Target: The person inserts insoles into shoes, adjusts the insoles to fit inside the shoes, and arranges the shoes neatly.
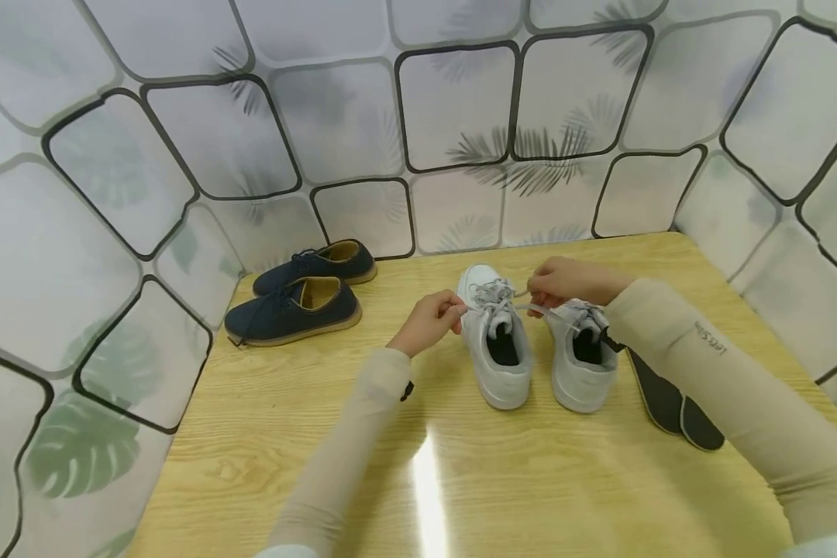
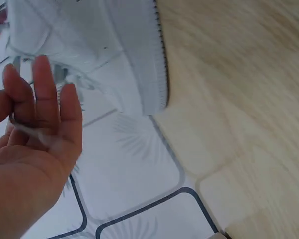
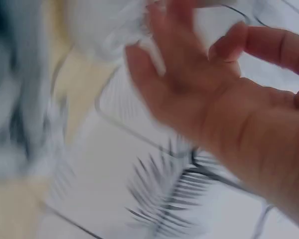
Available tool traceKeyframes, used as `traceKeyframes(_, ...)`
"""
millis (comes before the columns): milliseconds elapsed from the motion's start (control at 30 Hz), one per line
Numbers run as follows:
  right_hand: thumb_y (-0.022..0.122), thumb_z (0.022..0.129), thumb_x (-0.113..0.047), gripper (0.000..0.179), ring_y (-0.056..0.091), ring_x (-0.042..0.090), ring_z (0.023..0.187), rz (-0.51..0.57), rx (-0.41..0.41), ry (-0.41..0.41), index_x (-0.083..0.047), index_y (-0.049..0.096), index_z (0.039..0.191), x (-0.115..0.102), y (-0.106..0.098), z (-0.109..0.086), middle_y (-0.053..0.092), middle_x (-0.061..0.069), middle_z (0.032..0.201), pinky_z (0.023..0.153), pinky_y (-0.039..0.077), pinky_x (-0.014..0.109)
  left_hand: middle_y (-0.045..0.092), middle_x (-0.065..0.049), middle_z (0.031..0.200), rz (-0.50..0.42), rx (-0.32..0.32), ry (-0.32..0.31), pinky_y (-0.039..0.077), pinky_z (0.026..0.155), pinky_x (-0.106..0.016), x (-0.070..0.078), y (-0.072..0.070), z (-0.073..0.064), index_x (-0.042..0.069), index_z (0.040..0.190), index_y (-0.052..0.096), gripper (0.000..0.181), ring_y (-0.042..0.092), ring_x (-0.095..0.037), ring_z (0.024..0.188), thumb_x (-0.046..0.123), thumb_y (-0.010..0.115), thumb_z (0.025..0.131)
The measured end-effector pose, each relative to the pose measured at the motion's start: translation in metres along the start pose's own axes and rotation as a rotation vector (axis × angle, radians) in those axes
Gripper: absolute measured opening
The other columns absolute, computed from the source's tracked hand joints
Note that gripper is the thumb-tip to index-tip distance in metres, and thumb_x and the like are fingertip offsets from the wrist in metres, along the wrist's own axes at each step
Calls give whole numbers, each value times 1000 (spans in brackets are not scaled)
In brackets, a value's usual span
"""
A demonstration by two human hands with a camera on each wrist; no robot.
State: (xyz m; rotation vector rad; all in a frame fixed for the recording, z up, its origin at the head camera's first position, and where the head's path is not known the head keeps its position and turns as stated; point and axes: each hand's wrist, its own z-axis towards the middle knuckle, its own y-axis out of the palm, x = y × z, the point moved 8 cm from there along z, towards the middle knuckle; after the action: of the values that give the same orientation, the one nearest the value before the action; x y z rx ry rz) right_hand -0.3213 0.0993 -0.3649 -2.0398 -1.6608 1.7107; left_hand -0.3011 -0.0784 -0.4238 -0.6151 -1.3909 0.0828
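Two white lace-up sneakers stand side by side on the wooden table, toes toward the back wall. At the left sneaker (image 1: 504, 380), the left hand (image 1: 430, 319) pinches one end of its white shoelace (image 2: 27, 130) between thumb and index finger, beside the shoe's outer side. The right hand (image 1: 570, 281) pinches another stretch of the lace (image 1: 535, 308) above the gap between the sneakers. Both lace ends spread outward from a crossing over the tongue. The right sneaker (image 1: 584, 380) sits under the right wrist, its toe partly hidden by that hand.
Two dark insoles (image 1: 661, 401) lie right of the sneakers, partly under the right forearm. A pair of navy shoes (image 1: 289, 316) with tan soles stands at the back left of the table (image 1: 286, 442). Patterned white walls (image 1: 349, 116) enclose the back and sides.
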Motion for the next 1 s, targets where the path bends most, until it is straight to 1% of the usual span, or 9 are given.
traceKeyframes(100,42,102,-17,31,67,18,84,218,-73,20,7,50,120,-1,2,1,68,9,94,86,52,40,59,-4,68,-111,33,-1,50,65,-32,7,-10,3,-1,103,60,18,61,-31,68,15,52,100)
traceKeyframes(200,50,100,-18,35,66,19,81,272,-66,70,5,45,126,-2,7,7,63,9,96,81,53,38,60,-2,71,-293,85,-27,54,65,-31,13,-16,9,-5,106,59,20,61,-16,62,12,54,99)
traceKeyframes(333,61,94,-22,44,60,17,71,31,15,153,7,47,124,1,15,16,56,12,96,67,54,30,67,-7,82,-428,127,-80,54,65,-26,18,-19,17,-7,109,58,20,64,-9,65,9,55,98)
traceKeyframes(433,66,89,-17,33,55,13,60,-163,13,191,8,56,107,5,24,22,61,12,86,54,48,23,69,-18,94,-449,138,-115,56,72,-29,20,-17,24,-6,110,58,17,67,-12,71,5,54,98)
traceKeyframes(567,64,87,-8,9,47,8,50,-168,-33,190,-2,64,81,9,28,24,60,6,67,49,40,21,66,-25,109,-489,158,-180,55,81,-35,13,-12,30,-8,116,57,21,69,-19,83,2,52,98)
traceKeyframes(700,59,94,-10,13,48,8,52,-117,-29,162,-2,64,86,4,14,23,61,3,74,52,43,23,64,-25,114,-446,149,-223,54,84,-33,3,-2,32,-10,124,53,28,67,-28,98,2,52,98)
traceKeyframes(867,54,97,-7,15,60,10,57,101,123,83,8,57,99,0,-12,42,65,8,77,57,52,25,62,-24,119,-304,100,-180,52,87,-32,3,9,33,-7,132,45,37,62,-32,108,1,53,97)
traceKeyframes(933,54,97,-6,21,65,15,70,137,191,44,11,55,110,5,-20,49,65,16,91,66,55,29,61,-23,121,-255,78,-161,50,89,-33,5,11,34,-4,136,41,42,60,-32,111,2,54,97)
traceKeyframes(1000,53,97,-6,32,65,27,95,101,260,27,10,50,125,14,-29,48,59,25,116,79,54,36,59,-20,124,-201,46,-145,49,91,-34,9,13,34,-2,140,38,46,58,-31,114,4,54,97)
